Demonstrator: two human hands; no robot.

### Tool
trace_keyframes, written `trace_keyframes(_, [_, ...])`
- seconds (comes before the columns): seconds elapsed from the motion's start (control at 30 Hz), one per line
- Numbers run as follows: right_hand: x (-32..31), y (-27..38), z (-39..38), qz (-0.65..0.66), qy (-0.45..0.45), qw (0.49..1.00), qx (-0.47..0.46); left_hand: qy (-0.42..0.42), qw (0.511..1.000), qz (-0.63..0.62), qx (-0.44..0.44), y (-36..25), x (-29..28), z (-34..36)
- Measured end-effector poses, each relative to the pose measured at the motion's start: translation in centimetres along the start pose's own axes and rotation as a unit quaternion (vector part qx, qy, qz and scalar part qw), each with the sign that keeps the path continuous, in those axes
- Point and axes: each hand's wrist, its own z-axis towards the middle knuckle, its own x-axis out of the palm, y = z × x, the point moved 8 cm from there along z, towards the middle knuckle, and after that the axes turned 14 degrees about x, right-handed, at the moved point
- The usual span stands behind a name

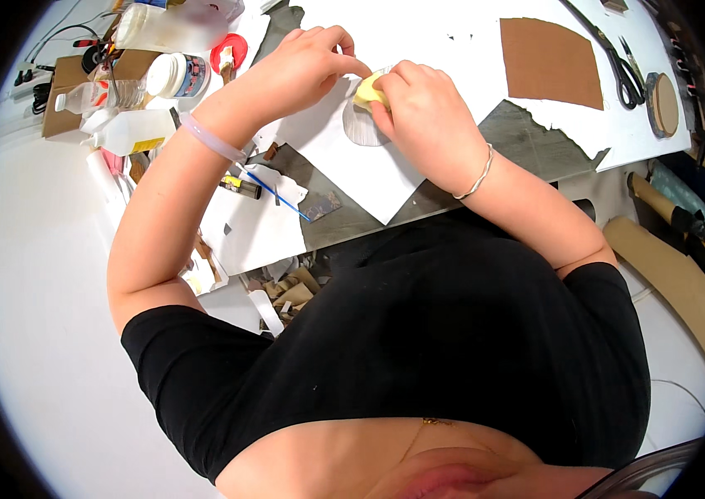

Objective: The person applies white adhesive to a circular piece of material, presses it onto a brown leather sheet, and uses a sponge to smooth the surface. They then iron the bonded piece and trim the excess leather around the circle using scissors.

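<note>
Head cam: R hand (425, 116) fingers pinch yellow sponge (371, 90) atop grey round piece (359, 129) on white paper (381, 183); L hand (306, 71) fingers bent, one tip nr sponge, grip unclear. Brown sheet (549, 65) off R.

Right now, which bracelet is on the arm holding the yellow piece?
The thin silvery bracelet on your right arm; your right hand holds the yellow piece. The other bracelet, lilac and thicker, is on your left arm.
</note>
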Motion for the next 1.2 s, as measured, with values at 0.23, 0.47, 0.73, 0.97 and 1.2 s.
trace_keyframes(0.23, [1.5,0.7,0.2,-0.026,0.016,1.0,-0.002,0.033,0.999,-0.004,0.017,1.2,0.5,-0.1])
trace_keyframes(0.47, [2.2,1.8,-0.8,0.023,0.058,0.998,-0.021,0.041,0.998,0.032,0.02,-0.4,-0.1,-0.2])
trace_keyframes(0.73, [2.4,3.1,-3.3,0.027,0.113,0.989,-0.09,0.035,0.997,0.06,0.019,-3.4,-0.5,-1.5])
trace_keyframes(0.97, [0.6,3.4,-6.5,0.081,0.223,0.963,-0.128,0.036,0.996,0.079,0.014,-5.9,0.3,-3.0])
trace_keyframes(1.2, [-1.5,1.7,-4.1,0.015,0.049,0.997,-0.059,0.08,0.996,0.029,0.003,-6.5,-0.3,-3.4])
